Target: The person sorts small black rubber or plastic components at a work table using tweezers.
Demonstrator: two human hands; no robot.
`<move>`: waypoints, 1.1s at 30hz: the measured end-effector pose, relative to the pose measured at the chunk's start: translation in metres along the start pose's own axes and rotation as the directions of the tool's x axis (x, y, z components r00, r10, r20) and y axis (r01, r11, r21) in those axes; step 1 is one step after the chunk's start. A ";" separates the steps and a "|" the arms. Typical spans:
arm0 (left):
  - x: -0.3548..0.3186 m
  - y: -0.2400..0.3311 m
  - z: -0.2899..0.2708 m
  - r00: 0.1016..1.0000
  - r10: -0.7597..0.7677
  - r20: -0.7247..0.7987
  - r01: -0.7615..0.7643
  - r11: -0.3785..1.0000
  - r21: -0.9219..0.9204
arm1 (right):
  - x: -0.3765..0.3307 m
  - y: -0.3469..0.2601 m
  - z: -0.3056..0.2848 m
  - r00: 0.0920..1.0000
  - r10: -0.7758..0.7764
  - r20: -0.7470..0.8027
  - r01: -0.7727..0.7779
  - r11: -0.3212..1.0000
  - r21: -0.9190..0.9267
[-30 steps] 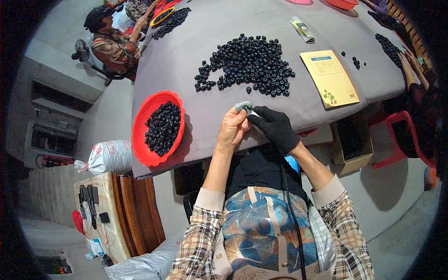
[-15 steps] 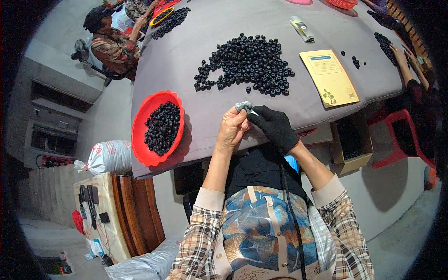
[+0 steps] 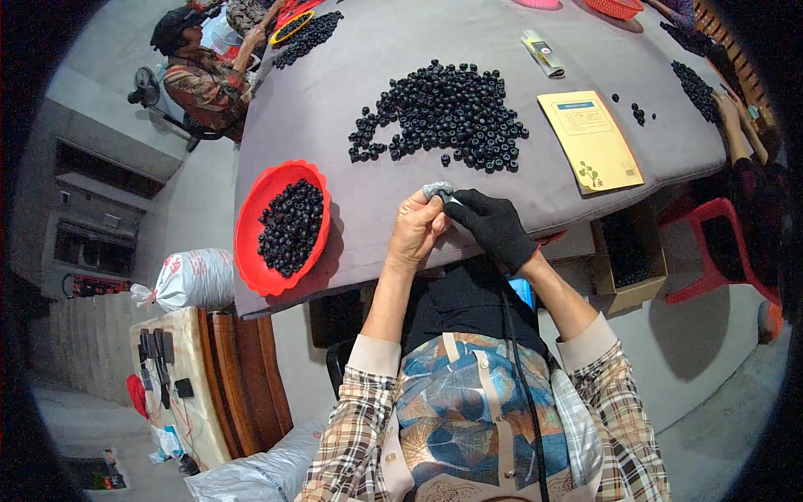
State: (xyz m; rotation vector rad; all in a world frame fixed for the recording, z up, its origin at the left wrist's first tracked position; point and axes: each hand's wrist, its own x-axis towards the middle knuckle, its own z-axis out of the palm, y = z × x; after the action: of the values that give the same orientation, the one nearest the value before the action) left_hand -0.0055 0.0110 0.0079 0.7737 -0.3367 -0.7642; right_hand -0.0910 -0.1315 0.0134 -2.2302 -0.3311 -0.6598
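My left hand [image 3: 416, 226] is bare apart from a grey wrap [image 3: 437, 191] over a fingertip. It pinches against my right hand [image 3: 493, 226], which wears a black glove. Their fingertips meet above the table's near edge. A small pale sliver shows between them, but what they hold is mostly hidden. Just beyond lies a loose pile of small round black pieces [image 3: 456, 109], many with a pale ring on top. To the left, a red scalloped bowl [image 3: 248, 226] carries more such black pieces [image 3: 290, 230].
On the grey-covered table [image 3: 360, 209] lie a yellow booklet [image 3: 592, 146] and a pale tube-like packet [image 3: 542, 54]. Co-workers' hands [image 3: 734, 117] are at the far right; another person [image 3: 201, 88] sits far left. A cardboard box [image 3: 631, 259] and red stool [image 3: 719, 251] stand right.
My hands keep the same pinch in nearly the same place. The co-worker's hands at the far right have shifted slightly toward the near side. The view has moved very slightly.
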 end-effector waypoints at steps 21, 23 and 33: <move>-0.003 0.000 0.001 0.999 0.035 -0.004 -0.035 0.998 0.061 | 0.001 -0.001 0.002 0.998 -0.045 0.047 0.052 0.985 -0.165; -0.002 0.000 0.000 0.999 0.034 0.001 -0.034 0.997 0.068 | 0.001 0.001 0.002 0.998 -0.009 0.056 0.017 0.989 -0.149; 0.000 -0.001 0.003 1.000 0.027 0.005 -0.028 0.994 0.108 | 0.002 -0.004 -0.001 0.991 0.131 0.011 -0.132 0.988 0.084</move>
State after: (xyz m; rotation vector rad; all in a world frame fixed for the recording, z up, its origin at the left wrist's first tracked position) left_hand -0.0073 0.0087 0.0089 0.8673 -0.3938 -0.7260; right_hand -0.0913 -0.1297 0.0180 -2.1530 -0.2086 -0.5590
